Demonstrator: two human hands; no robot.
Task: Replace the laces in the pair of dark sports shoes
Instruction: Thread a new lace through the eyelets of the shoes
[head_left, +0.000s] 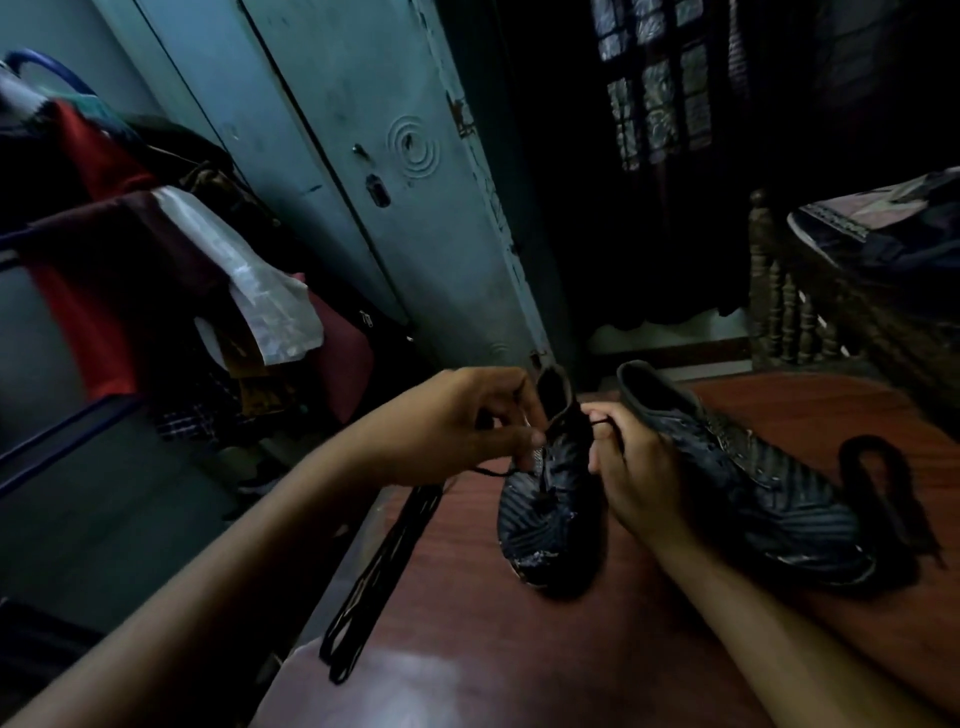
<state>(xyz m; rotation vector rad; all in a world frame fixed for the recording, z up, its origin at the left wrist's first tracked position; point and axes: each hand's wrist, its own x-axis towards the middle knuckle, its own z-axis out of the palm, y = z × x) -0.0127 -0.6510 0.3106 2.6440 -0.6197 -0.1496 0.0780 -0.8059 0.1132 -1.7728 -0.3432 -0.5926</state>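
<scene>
Dim room, reddish desk (519, 649). Near shoe (550, 499) upright; left hand (457, 426) pinches its lace (493, 471), right hand (634, 467) pinches lace beside it. Second shoe (753, 478) right of it.

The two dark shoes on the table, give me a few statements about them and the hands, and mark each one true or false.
1. Both shoes stand on the reddish table. True.
2. The left hand and right hand work on the shoe on the right. False: both hands are at the shoe on the left, and the other one is untouched.
3. The right hand pinches a thin lace near the shoe's opening. True.
4. A loose dark lace lies on the table to the right of the shoes. True.
5. The bundle of laces at the table's left edge lies inside a shoe. False: it hangs over the edge, apart from both shoes.
</scene>
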